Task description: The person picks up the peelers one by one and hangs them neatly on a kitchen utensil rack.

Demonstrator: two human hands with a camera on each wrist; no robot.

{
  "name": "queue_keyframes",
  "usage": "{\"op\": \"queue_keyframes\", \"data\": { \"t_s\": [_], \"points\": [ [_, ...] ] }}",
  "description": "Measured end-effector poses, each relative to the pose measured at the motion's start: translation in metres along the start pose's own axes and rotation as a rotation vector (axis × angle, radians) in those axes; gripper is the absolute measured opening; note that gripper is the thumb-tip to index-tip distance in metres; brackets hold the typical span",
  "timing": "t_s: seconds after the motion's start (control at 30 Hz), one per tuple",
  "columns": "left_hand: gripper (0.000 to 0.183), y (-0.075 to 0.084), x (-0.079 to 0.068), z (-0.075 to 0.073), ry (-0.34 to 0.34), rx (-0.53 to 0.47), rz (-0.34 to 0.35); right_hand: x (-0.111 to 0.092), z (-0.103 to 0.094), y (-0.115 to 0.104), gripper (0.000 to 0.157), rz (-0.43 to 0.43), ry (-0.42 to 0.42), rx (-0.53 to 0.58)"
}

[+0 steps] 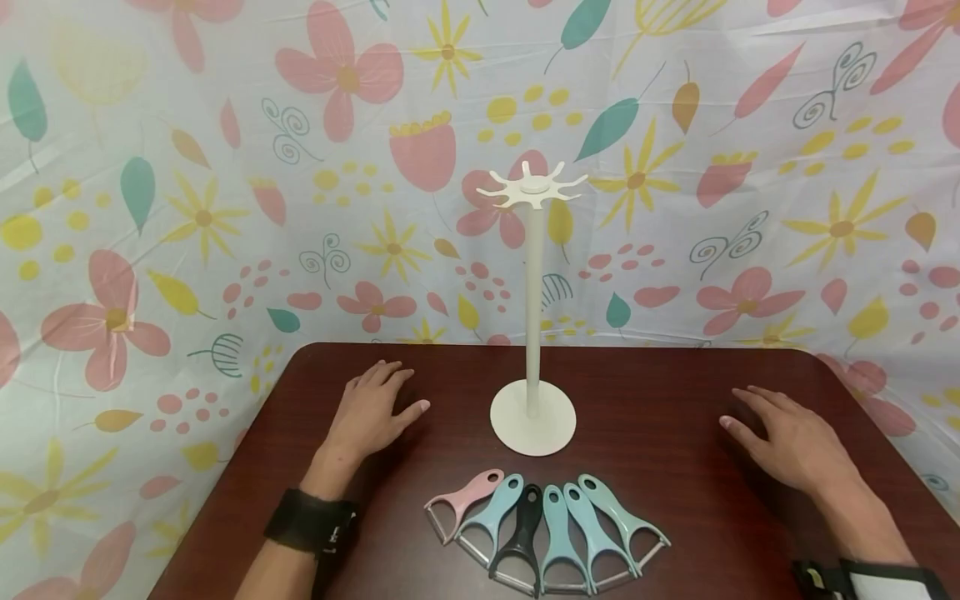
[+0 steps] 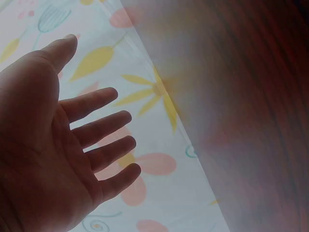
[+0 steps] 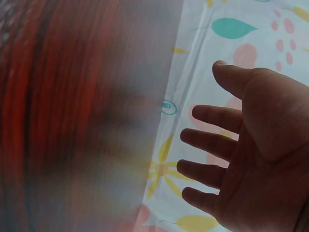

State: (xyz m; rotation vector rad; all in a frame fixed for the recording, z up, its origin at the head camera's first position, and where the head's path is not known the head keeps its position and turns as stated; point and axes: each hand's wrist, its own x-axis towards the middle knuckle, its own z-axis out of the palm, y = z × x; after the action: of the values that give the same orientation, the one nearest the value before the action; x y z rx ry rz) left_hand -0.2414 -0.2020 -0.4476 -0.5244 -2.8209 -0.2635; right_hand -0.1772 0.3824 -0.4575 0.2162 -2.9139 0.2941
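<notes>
Head view: seemingly light, stiff peelers (image 1: 557, 535) front the stand (image 1: 533, 308); grip handles (image 1: 530, 507). Left hand (image 1: 373, 417), right hand (image 1: 793, 442) flank it, empty.

This looks like a staged filming corner; what kind of building holds it cannot be told. A creased sheet (image 1: 420, 192) printed with pastel flowers and leaves screens off the back and both sides of a dark red-brown, wood-grained worktop (image 1: 645, 408) with rounded corners. The peelers (image 1: 556, 533) and pale hooked stand (image 1: 533, 300) are household kitchenware, but the sheet hides whatever room lies beyond it.
</notes>
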Motion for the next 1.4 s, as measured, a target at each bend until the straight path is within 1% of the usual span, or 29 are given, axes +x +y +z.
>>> {"op": "queue_keyframes", "data": {
  "t_s": [0.3, 0.4, 0.5, 0.7, 0.87, 1.07, 1.2, 1.3, 1.4],
  "points": [
    [0.065, 0.028, -0.002, 0.0, -0.027, -0.001, 0.08, 0.0, 0.001, -0.001, 0.071, 0.0, -0.007, -0.003],
    [0.065, 0.038, -0.004, 0.0, -0.045, 0.006, 0.096, 0.0, 0.002, 0.0, 0.071, -0.005, -0.004, -0.003],
    [0.065, 0.046, -0.005, -0.001, -0.081, 0.005, 0.107, 0.0, 0.003, 0.0, 0.071, -0.004, -0.007, -0.004],
    [0.064, 0.06, -0.009, -0.002, -0.188, -0.071, 0.121, 0.0, 0.003, -0.001, 0.071, -0.001, -0.019, 0.002],
    [0.066, 0.068, -0.01, -0.004, -0.225, -0.076, 0.143, 0.0, 0.002, -0.002, 0.07, -0.008, -0.022, -0.006],
    [0.065, 0.075, -0.014, -0.007, -0.262, -0.08, 0.193, 0.0, 0.003, -0.003, 0.069, -0.012, -0.02, -0.004],
    [0.059, 0.078, -0.017, -0.009, -0.311, -0.118, 0.219, 0.001, 0.004, -0.003, 0.07, -0.015, -0.022, -0.005],
    [0.051, 0.08, -0.019, -0.01, -0.339, -0.153, 0.234, 0.001, 0.004, -0.003, 0.07, -0.011, -0.028, -0.009],
    [0.046, 0.083, -0.02, -0.012, -0.366, -0.166, 0.247, 0.002, 0.003, -0.003, 0.071, -0.005, -0.04, -0.008]
  ]
}}
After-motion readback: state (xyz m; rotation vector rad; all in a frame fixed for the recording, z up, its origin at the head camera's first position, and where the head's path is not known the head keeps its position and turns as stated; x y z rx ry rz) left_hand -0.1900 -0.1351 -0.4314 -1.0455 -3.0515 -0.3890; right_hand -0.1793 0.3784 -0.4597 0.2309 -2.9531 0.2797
